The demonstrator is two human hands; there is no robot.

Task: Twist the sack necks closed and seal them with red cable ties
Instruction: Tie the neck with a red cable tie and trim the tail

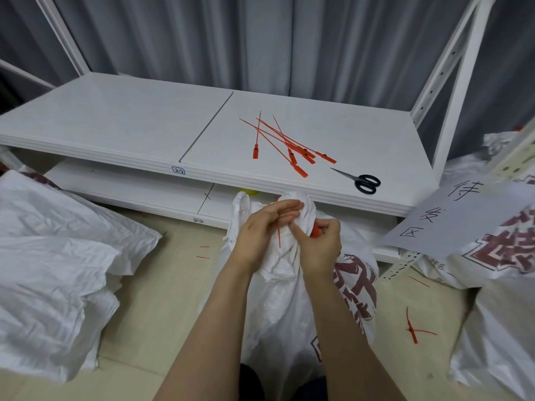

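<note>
- Left of frame: white sack pile (58, 256) on the floor, not in play.
- Centre: left hand (260, 230) grips the bunched sack neck (289, 202), fingers curled round it. The sack stands on the floor, just below the shelf (115, 125) edge.
- Red cable tie (279, 237) at the neck, thin tail hanging under the left fingers.
- Right hand (321, 244) pinches the tie's head between thumb and fingers.
- Step, likely: closing the loop. Next: feed the tail through the head and pull tight, keeping the twist held.
- Right of centre: spare ties (289, 143) and scissors (362, 180) on the shelf.
</note>
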